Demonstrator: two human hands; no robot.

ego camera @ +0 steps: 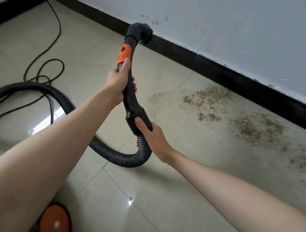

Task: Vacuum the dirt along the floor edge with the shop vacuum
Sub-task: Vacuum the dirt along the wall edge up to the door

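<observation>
**Floor-edge vacuuming: wand raised, dirt on the tiles**

The left hand [119, 79] grips the black curved wand [129, 92] just below its orange collar [123, 54], fingers wrapped around the tube. The right hand [150, 133] holds the wand's lower cuff where the ribbed hose [119, 155] joins it, thumb lying along the cuff and fingers curled behind.

The round brush nozzle [143, 33] at the wand's far end sits against the black baseboard [234, 76], at the foot of the scuffed white wall [232, 22]. Brown dirt [209, 98] is scattered over the beige floor tiles [177, 193] beside the baseboard, to the right of the nozzle and well apart from it (the patches run on toward the right edge of view).

The hose loops left across the floor. A thin black power cord [57, 29] lies coiled beyond it. An orange and black vacuum body [54, 221] shows partly at the bottom left, under the left forearm.
</observation>
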